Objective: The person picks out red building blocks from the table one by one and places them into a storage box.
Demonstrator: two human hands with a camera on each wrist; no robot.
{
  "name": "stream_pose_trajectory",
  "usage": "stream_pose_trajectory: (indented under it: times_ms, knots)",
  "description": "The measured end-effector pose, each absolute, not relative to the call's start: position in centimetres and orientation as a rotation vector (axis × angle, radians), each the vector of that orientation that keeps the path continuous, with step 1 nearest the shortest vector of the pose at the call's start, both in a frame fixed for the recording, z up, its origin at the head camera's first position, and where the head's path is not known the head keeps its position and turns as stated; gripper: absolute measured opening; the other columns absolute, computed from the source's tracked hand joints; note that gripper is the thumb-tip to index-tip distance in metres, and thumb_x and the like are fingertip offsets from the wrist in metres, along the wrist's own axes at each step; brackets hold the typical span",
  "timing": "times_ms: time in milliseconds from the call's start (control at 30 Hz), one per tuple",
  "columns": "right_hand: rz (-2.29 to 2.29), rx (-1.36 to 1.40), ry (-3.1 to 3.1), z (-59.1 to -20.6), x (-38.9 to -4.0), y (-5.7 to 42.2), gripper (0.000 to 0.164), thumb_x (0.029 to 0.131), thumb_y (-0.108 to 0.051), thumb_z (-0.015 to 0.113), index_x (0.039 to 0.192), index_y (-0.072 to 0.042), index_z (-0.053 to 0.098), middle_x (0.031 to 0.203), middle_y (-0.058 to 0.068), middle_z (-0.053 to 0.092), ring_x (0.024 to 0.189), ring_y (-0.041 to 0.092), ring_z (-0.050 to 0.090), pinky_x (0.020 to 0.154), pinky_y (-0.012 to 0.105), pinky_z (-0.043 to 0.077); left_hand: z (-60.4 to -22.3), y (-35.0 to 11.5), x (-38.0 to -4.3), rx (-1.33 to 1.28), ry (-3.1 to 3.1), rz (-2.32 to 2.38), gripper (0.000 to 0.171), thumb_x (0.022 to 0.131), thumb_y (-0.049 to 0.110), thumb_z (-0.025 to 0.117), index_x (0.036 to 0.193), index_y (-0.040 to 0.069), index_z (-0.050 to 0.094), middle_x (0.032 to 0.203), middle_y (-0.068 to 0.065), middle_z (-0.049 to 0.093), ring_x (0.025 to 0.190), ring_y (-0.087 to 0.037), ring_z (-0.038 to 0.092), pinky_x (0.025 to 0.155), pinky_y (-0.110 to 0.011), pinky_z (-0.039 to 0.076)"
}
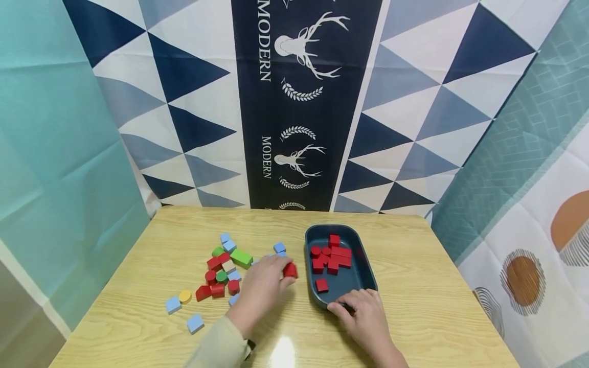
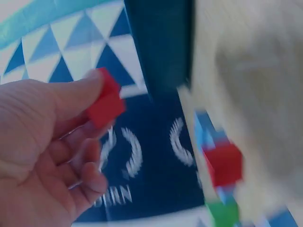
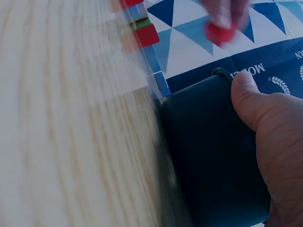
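My left hand (image 1: 261, 287) pinches a red block (image 1: 290, 270) between thumb and fingertips, just left of a dark blue tray (image 1: 352, 280). The left wrist view shows the red block (image 2: 107, 105) raised in front of the patterned cloth. With my right hand (image 1: 366, 321) I grip the tray's near rim; in the right wrist view the thumb (image 3: 246, 90) lies over that rim. Several red blocks (image 1: 341, 254) of cube, cylinder and bar shapes lie inside the tray, with a lone red cube (image 1: 321, 285) near the front.
Left of the tray, a loose cluster holds red blocks (image 1: 217, 291), a green bar (image 1: 241, 258), blue blocks (image 1: 195, 323) and a yellow disc (image 1: 185, 296). More blue blocks (image 1: 279, 248) lie behind my left hand. A patterned cloth (image 1: 202, 102) hangs behind the wooden table (image 1: 428, 301).
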State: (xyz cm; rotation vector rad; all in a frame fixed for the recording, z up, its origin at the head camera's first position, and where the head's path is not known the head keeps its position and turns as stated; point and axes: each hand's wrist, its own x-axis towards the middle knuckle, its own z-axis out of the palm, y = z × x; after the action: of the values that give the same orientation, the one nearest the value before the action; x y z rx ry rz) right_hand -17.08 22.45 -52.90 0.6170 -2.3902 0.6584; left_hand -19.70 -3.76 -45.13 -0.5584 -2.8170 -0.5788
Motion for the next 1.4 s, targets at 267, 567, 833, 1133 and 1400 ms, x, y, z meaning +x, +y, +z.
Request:
stream_pose_trajectory:
  times_ms: [267, 567, 833, 1133, 1400]
  knots:
    - [0.686, 0.597, -2.451, -53.4, -16.9, 22.1, 0.017, 0.078, -0.041, 0.082, 0.073, -0.030, 0.070, 0.070, -0.024, 0.057, 0.068, -0.001, 0.049, 0.077, 0.039, 0.040, -46.5, 2.9, -23.9, -0.724, -2.879, -0.642, 0.046, 0.085, 0.043, 0.075, 0.127, 0.024, 0.067, 0.115, 0.005, 0.067, 0.097, -0.014, 0.054, 0.085, -0.034, 0.052]
    - [0.688, 0.620, -2.398, -53.4, -16.7, 22.0, 0.017, 0.076, -0.039, 0.082, 0.072, -0.029, 0.069, 0.070, -0.023, 0.057, 0.067, 0.000, 0.050, 0.074, 0.040, 0.040, -49.0, 5.8, -26.0, -0.813, -2.895, -0.235, 0.042, 0.082, 0.049, 0.076, 0.119, 0.030, 0.071, 0.105, 0.008, 0.066, 0.089, -0.014, 0.048, 0.083, -0.033, 0.046]
    - [0.675, 0.613, -2.397, -53.1, -16.7, 22.2, 0.016, 0.076, -0.039, 0.082, 0.073, -0.029, 0.070, 0.071, -0.022, 0.058, 0.067, 0.000, 0.050, 0.074, 0.039, 0.040, -49.5, 6.9, -26.1, -0.781, -2.847, 0.066, 0.034, 0.081, 0.055, 0.074, 0.111, 0.039, 0.074, 0.097, 0.007, 0.064, 0.082, -0.015, 0.047, 0.072, -0.031, 0.038]
    - [0.665, 0.617, -2.370, -52.7, -16.9, 22.4, 0.016, 0.075, -0.038, 0.083, 0.072, -0.029, 0.070, 0.070, -0.022, 0.058, 0.067, 0.001, 0.051, 0.072, 0.039, 0.040, -49.8, 7.4, -26.4, -0.717, -2.842, 0.031, 0.040, 0.078, 0.056, 0.077, 0.113, 0.038, 0.072, 0.096, 0.008, 0.065, 0.084, -0.015, 0.049, 0.075, -0.032, 0.038]
    - [0.664, 0.615, -2.390, -52.8, -17.0, 22.3, 0.016, 0.077, -0.040, 0.082, 0.073, -0.030, 0.070, 0.071, -0.023, 0.058, 0.067, 0.000, 0.050, 0.073, 0.039, 0.040, -49.7, 7.2, -26.3, -0.705, -2.856, 0.000, 0.045, 0.077, 0.061, 0.075, 0.114, 0.036, 0.071, 0.096, 0.007, 0.063, 0.085, -0.015, 0.049, 0.075, -0.033, 0.038]
